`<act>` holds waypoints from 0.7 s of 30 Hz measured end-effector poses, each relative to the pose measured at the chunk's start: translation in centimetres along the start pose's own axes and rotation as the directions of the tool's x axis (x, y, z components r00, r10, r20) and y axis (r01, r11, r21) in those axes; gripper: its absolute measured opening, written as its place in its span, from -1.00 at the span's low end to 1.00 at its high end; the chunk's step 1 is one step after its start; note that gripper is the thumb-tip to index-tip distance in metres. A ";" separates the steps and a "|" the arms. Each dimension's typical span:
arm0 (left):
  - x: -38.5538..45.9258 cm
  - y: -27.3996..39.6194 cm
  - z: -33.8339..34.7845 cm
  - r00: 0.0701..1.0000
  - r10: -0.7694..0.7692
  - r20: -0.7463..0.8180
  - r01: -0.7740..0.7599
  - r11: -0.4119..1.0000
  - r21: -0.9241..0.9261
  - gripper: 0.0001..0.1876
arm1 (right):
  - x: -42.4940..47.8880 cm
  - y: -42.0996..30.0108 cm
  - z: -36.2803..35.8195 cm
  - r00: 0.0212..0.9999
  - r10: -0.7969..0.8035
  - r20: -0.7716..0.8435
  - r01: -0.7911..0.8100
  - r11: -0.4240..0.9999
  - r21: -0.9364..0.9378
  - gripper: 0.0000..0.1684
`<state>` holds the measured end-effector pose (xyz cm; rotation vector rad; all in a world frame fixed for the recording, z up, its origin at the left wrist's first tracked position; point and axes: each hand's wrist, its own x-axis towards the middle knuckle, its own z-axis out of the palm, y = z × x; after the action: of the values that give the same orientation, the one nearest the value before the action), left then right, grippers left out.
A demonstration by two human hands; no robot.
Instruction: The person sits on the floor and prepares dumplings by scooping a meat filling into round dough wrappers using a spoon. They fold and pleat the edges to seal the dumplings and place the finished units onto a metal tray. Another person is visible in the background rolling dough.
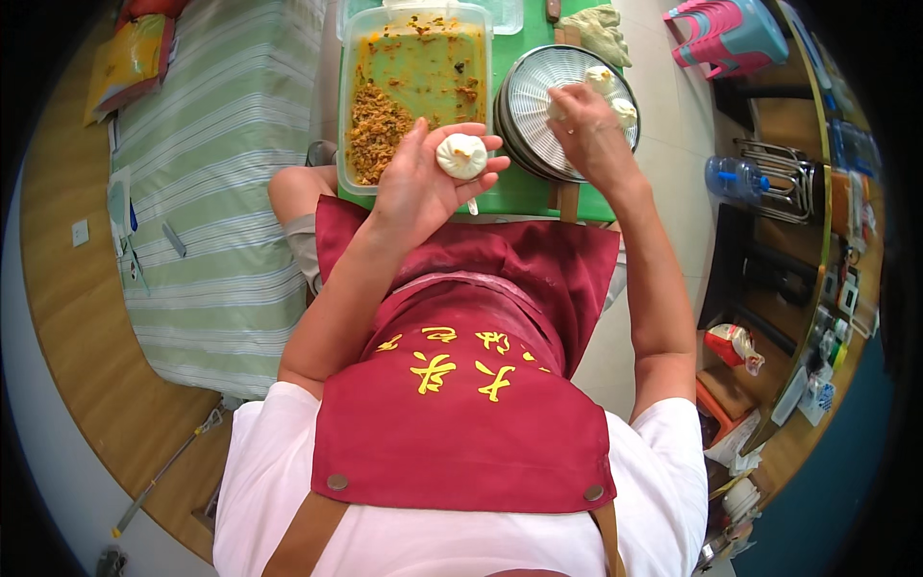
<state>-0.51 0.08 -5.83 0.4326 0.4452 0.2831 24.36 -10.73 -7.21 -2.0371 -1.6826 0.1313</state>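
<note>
On the open palm of my left hand (433,173) rests a pleated, filled dough bun (462,156) with a little orange filling at its top. My right hand (591,133) is over a round woven steamer tray (533,79), its fingers closed around a pale bun (557,109), mostly hidden by them. Two more buns, one near the tray's upper right (600,78) and one at its right side (624,112), lie on the weave. Left of the tray, a clear plastic container (488,79) holds minced orange-brown filling (375,126). A white handle end (473,207) shows below my left hand.
The container and stacked trays stand on a green table (512,195). A wooden strip (569,202) runs beneath the trays. A crumpled cloth (595,32) lies behind them. A striped bed cover (216,195) is at left; stacked plastic stools (735,36) and shelves are at right.
</note>
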 end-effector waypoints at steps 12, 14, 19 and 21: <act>-0.6 0.4 -0.6 1.000 0.004 -0.009 -0.003 0.999 0.046 -0.28 | -1.6 -0.5 -1.9 0.998 0.023 0.060 -0.034 0.984 0.178 -0.50; -0.5 0.1 -0.5 1.000 -0.008 -0.013 0.009 0.998 0.065 -0.29 | -1.2 -1.1 -4.4 0.994 0.107 -0.033 -0.090 0.937 0.337 -0.46; 1.2 -1.5 1.3 0.991 -0.131 0.016 0.128 0.983 0.129 -0.33 | -2.7 -6.6 -6.6 0.995 -0.099 -0.010 0.098 0.954 0.283 -0.32; 1.6 -2.3 2.2 0.986 -0.168 -0.001 0.167 0.976 0.143 -0.35 | -3.6 -9.1 -5.3 0.977 -0.179 0.118 0.139 0.947 0.289 -0.23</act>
<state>2.33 -2.14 -5.68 0.5330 0.4897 0.0855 17.29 -14.67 0.44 -1.7112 -1.7929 0.4440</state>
